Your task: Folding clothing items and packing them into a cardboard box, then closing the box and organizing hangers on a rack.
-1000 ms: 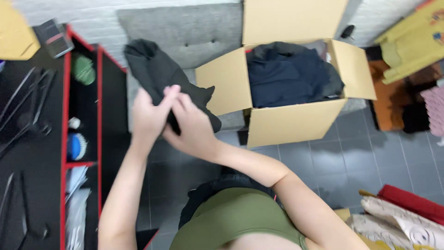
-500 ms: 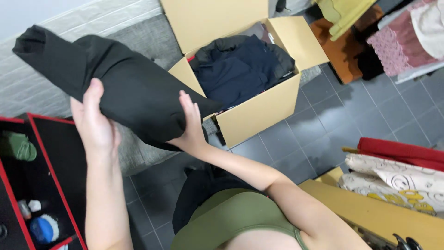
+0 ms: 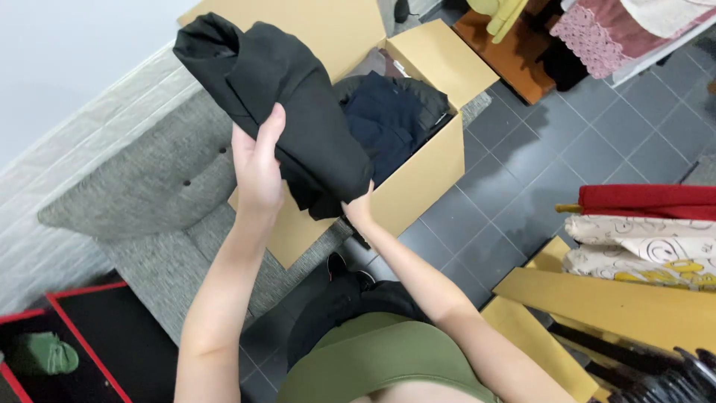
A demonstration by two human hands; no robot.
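Item: black folded garment (image 3: pixel 287 112), held up over open cardboard box (image 3: pixel 418 179), in front of grey sofa (image 3: pixel 156 186).
L hand (image 3: pixel 257 168): flat against garment's near side, thumb up, gripping it.
R hand (image 3: pixel 359 209): mostly hidden under lower edge, appears to pinch hem.
Box contents: dark navy clothes (image 3: pixel 384 119).
Step, judged: garment in hand btwn box & lap, handling/inspection. Next move needs firm two-hand grip so fold doesn't slip.

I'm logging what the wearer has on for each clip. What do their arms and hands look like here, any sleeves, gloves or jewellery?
Both arms are bare from the shoulder down: no sleeves. The left hand and right hand show no gloves, and no rings, watch or bracelets are visible. The only clothing near the arms is an olive-green sleeveless top.
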